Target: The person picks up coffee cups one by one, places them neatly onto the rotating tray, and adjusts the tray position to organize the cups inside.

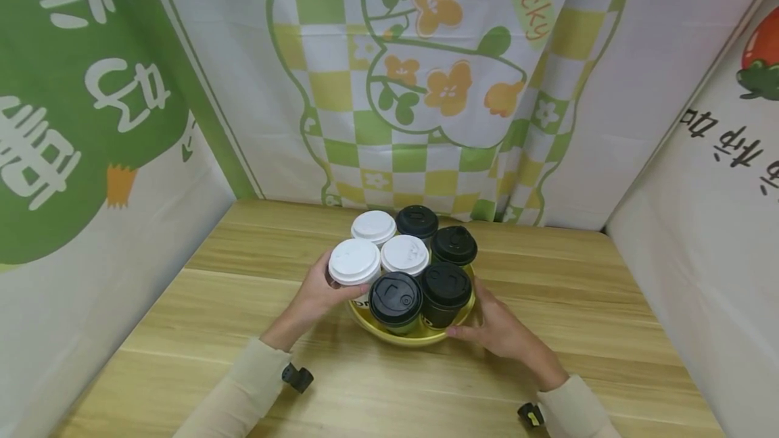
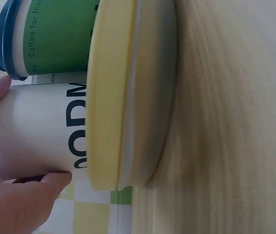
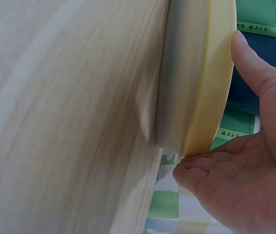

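A round yellow tray on the wooden table carries several lidded paper cups. Three have white lids; the others wear black lids. At the tray's left side my left hand grips a white paper cup, thumb on the near side and fingers round the far side. In the left wrist view that cup has large dark letters and stands against a green cup. My right hand holds the tray's right rim, thumb at the front and fingers along the outer side, beside a black-lidded cup.
The wooden table extends around the tray. Behind it hangs a checked, flowered cloth, with printed cloth walls on the left and right. More black-lidded cups stand at the tray's back.
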`<state>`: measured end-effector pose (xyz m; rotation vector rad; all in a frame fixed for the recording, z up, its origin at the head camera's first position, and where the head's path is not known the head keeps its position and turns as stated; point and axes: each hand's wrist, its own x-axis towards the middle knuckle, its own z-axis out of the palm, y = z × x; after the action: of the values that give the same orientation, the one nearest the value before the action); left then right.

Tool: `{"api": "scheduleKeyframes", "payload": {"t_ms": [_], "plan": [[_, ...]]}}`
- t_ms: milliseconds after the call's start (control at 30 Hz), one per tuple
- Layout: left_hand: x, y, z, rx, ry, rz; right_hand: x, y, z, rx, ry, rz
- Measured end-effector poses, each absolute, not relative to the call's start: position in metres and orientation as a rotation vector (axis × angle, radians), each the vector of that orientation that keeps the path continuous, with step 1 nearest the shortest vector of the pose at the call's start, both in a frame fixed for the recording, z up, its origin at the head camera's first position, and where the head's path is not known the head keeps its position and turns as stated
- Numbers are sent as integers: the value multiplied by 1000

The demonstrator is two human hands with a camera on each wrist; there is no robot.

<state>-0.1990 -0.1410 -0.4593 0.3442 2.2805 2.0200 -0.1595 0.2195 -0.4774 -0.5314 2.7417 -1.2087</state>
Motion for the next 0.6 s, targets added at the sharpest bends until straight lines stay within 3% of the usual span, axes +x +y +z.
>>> {"api": "scheduleKeyframes", "payload": {"t_ms": [600], "plan": [[-203, -139, -476, 386, 2331, 1993, -159, 220, -478, -502, 2740, -1204]]}}
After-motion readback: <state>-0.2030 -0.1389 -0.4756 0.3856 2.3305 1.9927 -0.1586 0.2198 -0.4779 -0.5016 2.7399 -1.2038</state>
